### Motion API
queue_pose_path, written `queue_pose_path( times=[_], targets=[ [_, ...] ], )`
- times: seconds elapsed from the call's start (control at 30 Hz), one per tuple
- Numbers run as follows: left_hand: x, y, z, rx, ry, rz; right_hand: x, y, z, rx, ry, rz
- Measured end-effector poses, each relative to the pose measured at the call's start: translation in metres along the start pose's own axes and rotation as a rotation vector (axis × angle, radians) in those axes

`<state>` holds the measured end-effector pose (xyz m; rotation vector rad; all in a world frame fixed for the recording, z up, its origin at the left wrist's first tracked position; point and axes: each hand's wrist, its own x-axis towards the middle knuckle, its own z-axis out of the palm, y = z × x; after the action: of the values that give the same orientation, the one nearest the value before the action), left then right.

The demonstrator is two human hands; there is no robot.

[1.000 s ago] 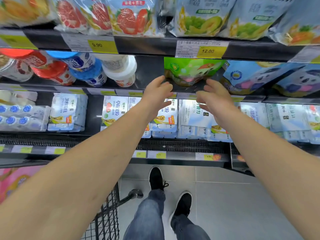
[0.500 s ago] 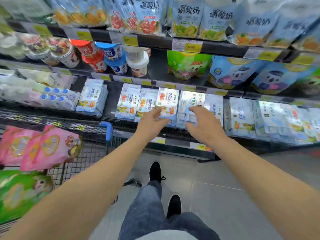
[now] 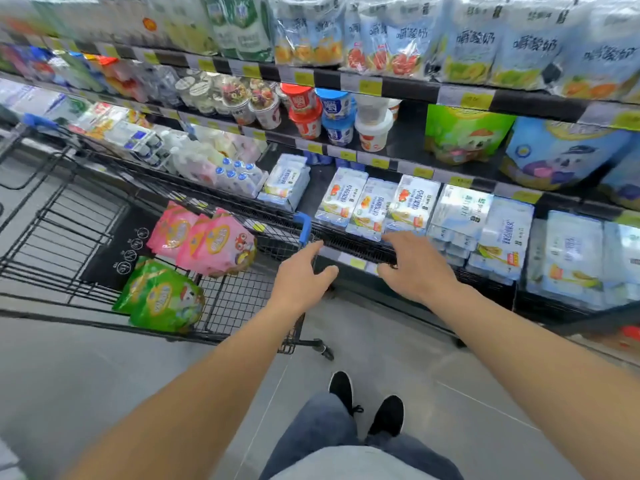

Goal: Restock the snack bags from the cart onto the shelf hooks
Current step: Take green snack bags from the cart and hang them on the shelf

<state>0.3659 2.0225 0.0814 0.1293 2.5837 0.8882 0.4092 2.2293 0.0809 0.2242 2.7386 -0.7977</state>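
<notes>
Fingers of both hands are spread and slack, holding nothing: the left hand (image 3: 304, 277) hangs just off the blue-capped corner of the black wire shopping cart (image 3: 86, 237), and the right hand (image 3: 415, 268) hovers in front of the lowest black shelf edge (image 3: 360, 249), close to its yellow price tags but, as far as I can tell, not touching them.

Several things could go wrong from here. Both hands sit nearer the shelf than the stock, so the reach back into the cart has to cross its wire rim; I would expect a hurried grab to catch a bag's edge on the wire or snag the fingers in the mesh. The bags lean on one another, so pulling one out by a corner would likely drag or tip its neighbour. They look glossy and soft, so a pinch on the slick film may slip; a grip near the top seal seems safer. The cart stands on wheels on a smooth grey floor (image 3: 104, 375), and leaning on it could roll it away.

Stock left in the cart is two kinds of snack bag. The pink glossy pouches with a cartoon print (image 3: 214, 244) stand tilted, overlapping, against the cart's near end. The green glossy pouches with a yellow oval label (image 3: 162, 299) lie lower, just below and in front of them. On the shelf to the right, a matching green cartoon pouch (image 3: 464, 133) stands beside blue cartoon pouches (image 3: 561, 154). No hooks can be made out.
</notes>
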Motion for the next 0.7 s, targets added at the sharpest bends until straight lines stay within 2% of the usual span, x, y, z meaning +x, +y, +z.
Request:
queue_pose_path(
  times=[0.23, 0.47, 0.7],
  targets=[
    [-0.029, -0.068, -0.052, 0.011, 0.103, -0.155, 0.030, -0.079, 0.044, -0.052, -0.129, -0.212],
    [-0.038, -0.157, -0.092, -0.061, 0.146, -0.307, 0.064, -0.159, 0.093, -0.187, -0.224, -0.328],
    [-0.002, -0.256, -0.151, -0.045, 0.141, -0.361, 0.111, -0.250, 0.156, -0.266, -0.278, -0.333]
  ],
)
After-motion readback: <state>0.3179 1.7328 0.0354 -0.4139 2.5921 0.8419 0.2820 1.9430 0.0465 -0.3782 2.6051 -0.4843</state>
